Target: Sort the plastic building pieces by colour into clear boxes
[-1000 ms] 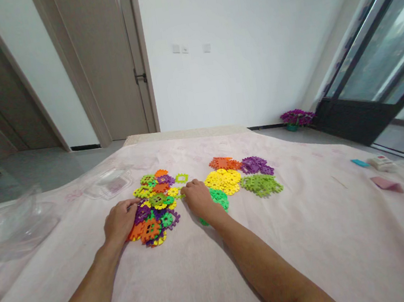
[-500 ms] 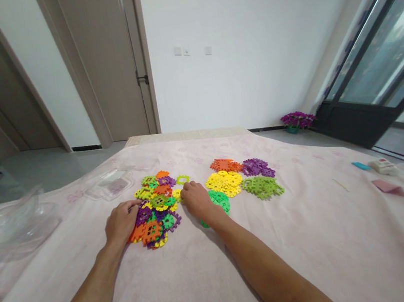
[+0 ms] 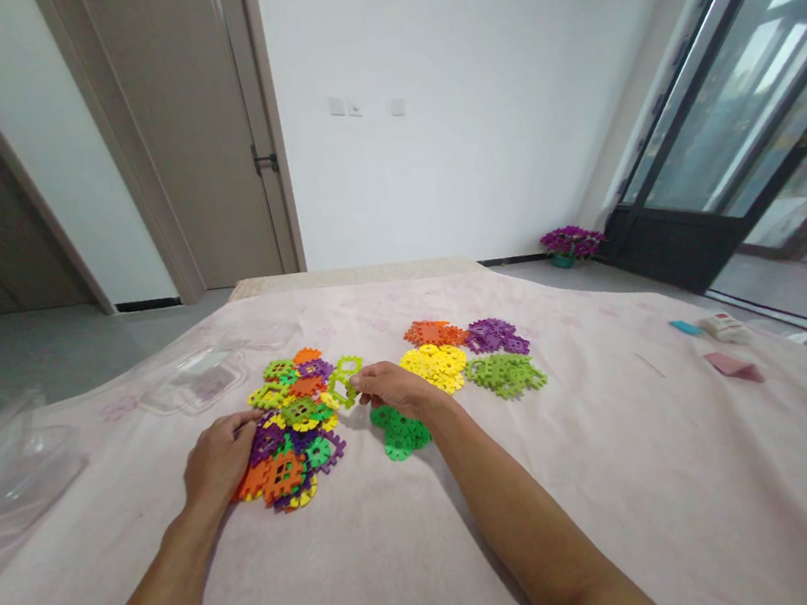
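My right hand (image 3: 395,387) pinches a light-green square toothed building piece (image 3: 342,391) between thumb and fingers, tilted above the cloth. Just behind it shows another light-green square piece (image 3: 350,362), partly overlapped in view. A mixed pile of toothed plastic pieces (image 3: 299,412) in orange, purple, yellow and green lies to its left. My left hand (image 3: 219,459) rests at the left edge of this pile, fingers stretched over it with the tips touching the pieces. Beneath my right hand sits a heap of green round pieces (image 3: 399,432), partly covered by the wrist.
Sorted heaps of yellow (image 3: 436,367), orange (image 3: 432,332), purple (image 3: 495,335) and olive-green pieces (image 3: 506,375) lie right of centre. Clear plastic packaging (image 3: 11,472) is at the left. A pink cloth (image 3: 733,366) and a small white box (image 3: 722,328) lie far right.
My right hand has lifted a light-green square piece off the mixed pile's right side. My left hand stays at the pile's edge. The whole view has shifted slightly.
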Motion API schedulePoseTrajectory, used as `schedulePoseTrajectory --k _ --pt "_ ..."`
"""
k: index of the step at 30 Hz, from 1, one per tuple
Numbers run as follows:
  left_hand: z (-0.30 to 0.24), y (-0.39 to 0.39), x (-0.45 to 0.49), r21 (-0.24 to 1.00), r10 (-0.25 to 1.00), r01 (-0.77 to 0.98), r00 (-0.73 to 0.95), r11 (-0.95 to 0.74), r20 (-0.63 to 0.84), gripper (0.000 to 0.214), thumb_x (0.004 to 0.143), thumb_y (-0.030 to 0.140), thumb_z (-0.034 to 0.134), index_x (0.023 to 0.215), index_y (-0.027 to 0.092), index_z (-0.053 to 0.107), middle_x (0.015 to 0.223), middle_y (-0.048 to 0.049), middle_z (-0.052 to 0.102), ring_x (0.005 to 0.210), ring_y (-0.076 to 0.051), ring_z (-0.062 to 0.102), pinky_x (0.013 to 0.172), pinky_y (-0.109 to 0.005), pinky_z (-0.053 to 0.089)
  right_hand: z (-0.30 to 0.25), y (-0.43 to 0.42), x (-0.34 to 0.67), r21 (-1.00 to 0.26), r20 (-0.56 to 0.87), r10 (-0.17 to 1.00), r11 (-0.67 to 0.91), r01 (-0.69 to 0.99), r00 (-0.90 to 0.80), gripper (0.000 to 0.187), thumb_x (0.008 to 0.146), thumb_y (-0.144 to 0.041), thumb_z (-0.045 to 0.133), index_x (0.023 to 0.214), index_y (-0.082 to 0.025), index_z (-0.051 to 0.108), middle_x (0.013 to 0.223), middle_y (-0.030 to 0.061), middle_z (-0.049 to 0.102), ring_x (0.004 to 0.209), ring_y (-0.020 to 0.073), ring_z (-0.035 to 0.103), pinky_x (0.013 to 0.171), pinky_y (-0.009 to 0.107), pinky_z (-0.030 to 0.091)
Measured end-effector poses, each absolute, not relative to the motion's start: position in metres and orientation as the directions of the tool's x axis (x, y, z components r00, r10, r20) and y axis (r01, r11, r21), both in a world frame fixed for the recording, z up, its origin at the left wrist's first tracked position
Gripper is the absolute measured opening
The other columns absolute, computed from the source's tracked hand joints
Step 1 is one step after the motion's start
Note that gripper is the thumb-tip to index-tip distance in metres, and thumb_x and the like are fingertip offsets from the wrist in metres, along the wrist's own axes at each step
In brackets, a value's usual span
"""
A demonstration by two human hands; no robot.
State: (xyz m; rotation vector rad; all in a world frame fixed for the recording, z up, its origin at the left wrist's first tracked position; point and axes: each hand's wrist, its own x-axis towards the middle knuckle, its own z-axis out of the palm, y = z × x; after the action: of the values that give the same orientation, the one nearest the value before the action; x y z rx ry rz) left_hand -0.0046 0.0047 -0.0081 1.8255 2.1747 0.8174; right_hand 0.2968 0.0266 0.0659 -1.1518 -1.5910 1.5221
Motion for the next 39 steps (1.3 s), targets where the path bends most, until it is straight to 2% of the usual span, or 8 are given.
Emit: schedulePoseTrajectory --k 5,11,15,18,25,29,34,39 --pt "-0.008 0.005 -0.005 0.528 0.957 0.844 -0.22 0.089 0.19 0.039 0.09 0.043 0.044 0.108 0.029 0.075 0.125 -0.0039 0.07 0.114 -0.027 0.062 0.1 -0.037 0.046 0.073 0.026 0.303 -0.97 -0.205 0.881 -0.241 -0.031 -0.426 0.02 0.084 -0.033 0.07 0.079 -0.016 0.059 0.077 0.0041 0.068 0.063 0.0112 0.061 0.056 0.02 0.046" --pt "-0.008 0.003 -0.004 0.524 0.957 0.848 -0.216 0.085 0.194 0.039 0.09 0.042 0.043 0.108 0.029 0.075 0.126 -0.0038 0.069 0.116 -0.027 0.062 0.1 -0.037 0.045 0.088 0.03 0.325 -0.934 -0.04 0.963 0.058 0.352 -0.265 0.017 0.09 -0.025 0.056 0.075 -0.017 0.058 0.062 0.0003 0.063 0.062 0.0136 0.063 0.06 0.023 0.048" --pt "-0.009 0.004 -0.005 0.52 0.958 0.85 -0.212 0.084 0.191 0.04 0.09 0.042 0.042 0.109 0.028 0.075 0.127 -0.0043 0.069 0.116 -0.027 0.062 0.099 -0.037 0.046 0.11 0.032 0.369 -0.65 0.125 0.976 0.216 0.729 -0.178 0.021 0.091 -0.025 0.053 0.074 -0.015 0.06 0.067 0.0028 0.065 0.069 0.0153 0.065 0.062 0.022 0.041" --pt "-0.009 0.005 -0.006 0.518 0.961 0.852 -0.205 0.081 0.187 0.041 0.091 0.043 0.042 0.109 0.028 0.075 0.128 -0.0046 0.069 0.116 -0.028 0.062 0.099 -0.037 0.046 0.122 0.031 0.41 -0.377 0.116 0.993 0.066 0.924 -0.023 0.023 0.093 -0.027 0.052 0.084 -0.014 0.068 0.083 0.0098 0.072 0.079 0.0189 0.067 0.068 0.025 0.041" --pt "-0.009 0.004 -0.005 0.53 0.956 0.845 -0.21 0.072 0.205 0.039 0.09 0.043 0.045 0.109 0.028 0.076 0.127 -0.0049 0.07 0.115 -0.029 0.063 0.099 -0.038 0.047 0.104 0.023 0.483 0.03 -0.02 0.977 -0.214 0.976 0.214 0.026 0.089 -0.027 0.056 0.104 -0.016 0.075 0.114 0.0186 0.072 0.101 0.0293 0.069 0.08 0.034 0.048" --pt "-0.007 0.004 -0.004 0.524 0.958 0.848 -0.214 0.084 0.192 0.04 0.089 0.042 0.044 0.108 0.028 0.076 0.126 -0.0048 0.07 0.114 -0.029 0.063 0.099 -0.039 0.047 0.095 0.03 0.491 0.059 -0.039 0.977 -0.208 0.976 0.21 0.025 0.086 -0.022 0.057 0.102 -0.02 0.075 0.11 0.0146 0.074 0.099 0.0288 0.069 0.078 0.034 0.05" --pt "-0.007 0.004 -0.004 0.527 0.957 0.847 -0.209 0.074 0.201 0.04 0.089 0.043 0.044 0.108 0.028 0.076 0.125 -0.0042 0.071 0.113 -0.029 0.064 0.098 -0.038 0.048 0.091 0.072 0.476 0.075 0.077 0.994 -0.077 0.994 0.072 0.042 0.09 -0.024 0.056 0.132 -0.018 0.06 0.126 0.0159 0.067 0.118 0.0277 0.06 0.094 0.034 0.045" --pt "-0.011 0.006 -0.007 0.528 0.96 0.846 -0.205 0.075 0.192 0.04 0.09 0.044 0.043 0.108 0.029 0.076 0.125 -0.0035 0.07 0.115 -0.028 0.063 0.099 -0.038 0.047 0.081 0.109 0.473 0.103 0.003 0.999 -0.036 0.994 0.036 0.048 0.089 -0.026 0.06 0.136 -0.018 0.056 0.131 0.0202 0.063 0.127 0.0325 0.052 0.1 0.042 0.042"
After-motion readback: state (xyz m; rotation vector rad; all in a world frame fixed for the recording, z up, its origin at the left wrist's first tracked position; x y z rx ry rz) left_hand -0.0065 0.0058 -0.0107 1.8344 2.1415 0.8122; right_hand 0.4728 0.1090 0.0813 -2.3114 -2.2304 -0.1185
